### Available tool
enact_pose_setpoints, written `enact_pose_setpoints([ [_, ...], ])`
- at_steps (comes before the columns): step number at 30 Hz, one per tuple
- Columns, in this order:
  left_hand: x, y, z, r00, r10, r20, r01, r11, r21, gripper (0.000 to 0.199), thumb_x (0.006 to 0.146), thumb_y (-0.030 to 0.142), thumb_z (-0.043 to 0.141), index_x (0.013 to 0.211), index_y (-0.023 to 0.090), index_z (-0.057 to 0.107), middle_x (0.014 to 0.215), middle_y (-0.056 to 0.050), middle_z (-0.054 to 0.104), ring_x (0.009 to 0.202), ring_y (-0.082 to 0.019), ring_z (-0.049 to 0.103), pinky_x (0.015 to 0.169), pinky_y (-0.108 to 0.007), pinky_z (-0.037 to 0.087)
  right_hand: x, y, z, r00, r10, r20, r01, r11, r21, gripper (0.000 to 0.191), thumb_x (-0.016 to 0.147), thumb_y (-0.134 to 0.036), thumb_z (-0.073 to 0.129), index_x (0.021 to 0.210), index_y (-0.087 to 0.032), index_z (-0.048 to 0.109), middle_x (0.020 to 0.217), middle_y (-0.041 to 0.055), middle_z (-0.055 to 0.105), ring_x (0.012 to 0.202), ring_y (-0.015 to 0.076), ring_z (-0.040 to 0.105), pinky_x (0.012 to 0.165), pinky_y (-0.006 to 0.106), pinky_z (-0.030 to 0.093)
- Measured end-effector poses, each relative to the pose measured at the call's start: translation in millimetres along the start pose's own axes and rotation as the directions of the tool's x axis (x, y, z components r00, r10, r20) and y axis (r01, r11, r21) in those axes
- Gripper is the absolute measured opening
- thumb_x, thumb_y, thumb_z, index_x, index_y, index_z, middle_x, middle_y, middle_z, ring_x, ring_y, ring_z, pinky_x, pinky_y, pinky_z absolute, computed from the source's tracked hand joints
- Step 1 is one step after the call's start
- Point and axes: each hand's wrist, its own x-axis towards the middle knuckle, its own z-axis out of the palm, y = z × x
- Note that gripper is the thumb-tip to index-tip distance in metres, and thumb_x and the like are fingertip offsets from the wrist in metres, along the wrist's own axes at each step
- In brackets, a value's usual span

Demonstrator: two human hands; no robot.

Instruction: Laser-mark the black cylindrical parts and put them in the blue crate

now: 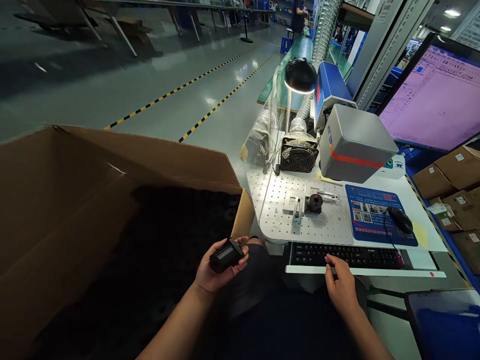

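Note:
My left hand (pixel 213 275) is wrapped round a black cylindrical part with a squarish flange (pixel 227 255), held tilted beside the cardboard box. The open right hand (pixel 342 285) rests at the front of the black keyboard (pixel 360 256), index finger stretched onto its near edge and thumb apart from it. Whether a key is pressed, I cannot tell. A similar black part (pixel 314 203) sits between metal blocks on the perforated plate (pixel 270 215), under the grey machine head (pixel 356 142). In the large cardboard box (pixel 168 155) lie dark parts, mostly lost in shadow.
A lit black lamp (pixel 300 75) and a fan (pixel 299 156) stand behind the plate. To the right are a mouse (pixel 399 220) on a blue mat (pixel 369 232) and a monitor (pixel 435 95). Stacked cartons (pixel 463 200) are at far right, a blue-topped chair (pixel 446 320) below.

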Motion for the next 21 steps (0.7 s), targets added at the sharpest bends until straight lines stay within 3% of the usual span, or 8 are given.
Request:
enact_pose_setpoints([
  [6, -1.3, 0.9, -4.7, 1.0, -0.006, 0.019, 0.006, 1.0, 0.011, 0.043, 0.094, 0.036, 0.052, 0.12, 0.004, 0.065, 0.092, -0.016, 0.062, 0.071, -0.023, 0.058, 0.062, -0.034, 0.048, 37.1, -5.6, -12.2, 0.998, 0.061, -0.018, -0.061, 0.998, 0.022, 0.028, 0.099, -0.034, 0.053, 0.12, -0.022, 0.067, 0.117, 0.0107, 0.073, 0.111, 0.0278, 0.067, 0.098, 0.049, 0.055],
  [10, -3.7, 2.1, -1.5, 1.0, -0.002, 0.01, 0.002, 1.0, 0.01, 0.043, 0.094, 0.036, 0.053, 0.12, 0.003, 0.066, 0.09, -0.015, 0.062, 0.071, -0.023, 0.058, 0.064, -0.034, 0.048, 79.1, -18.8, -12.3, 0.98, 0.197, -0.013, -0.193, 0.971, 0.139, 0.033, 0.097, -0.043, 0.054, 0.117, -0.021, 0.067, 0.115, 0.0114, 0.073, 0.103, 0.0262, 0.068, 0.094, 0.045, 0.055],
  [15, -6.8, 3.2, 3.5, 1.0, -0.008, 0.0, 0.008, 1.0, 0.005, 0.04, 0.094, 0.035, 0.054, 0.117, 0.005, 0.067, 0.088, -0.013, 0.062, 0.07, -0.022, 0.058, 0.064, -0.034, 0.048, 134.7, -36.7, 5.4, 0.967, 0.247, -0.06, -0.233, 0.955, 0.182, 0.048, 0.089, -0.052, 0.059, 0.122, -0.018, 0.063, 0.116, 0.0131, 0.067, 0.094, 0.0253, 0.066, 0.086, 0.043, 0.056],
  [21, -11.9, 5.1, 8.4, 0.999, -0.023, -0.028, 0.024, 0.999, 0.021, 0.038, 0.093, 0.034, 0.056, 0.115, 0.006, 0.068, 0.086, -0.013, 0.064, 0.067, -0.021, 0.057, 0.062, -0.032, 0.049, 180.8, -35.5, 39.2, 0.978, 0.181, -0.1, -0.181, 0.983, 0.018, 0.069, 0.079, -0.057, 0.071, 0.133, -0.016, 0.058, 0.138, 0.0183, 0.058, 0.123, 0.0361, 0.056, 0.105, 0.051, 0.047],
])
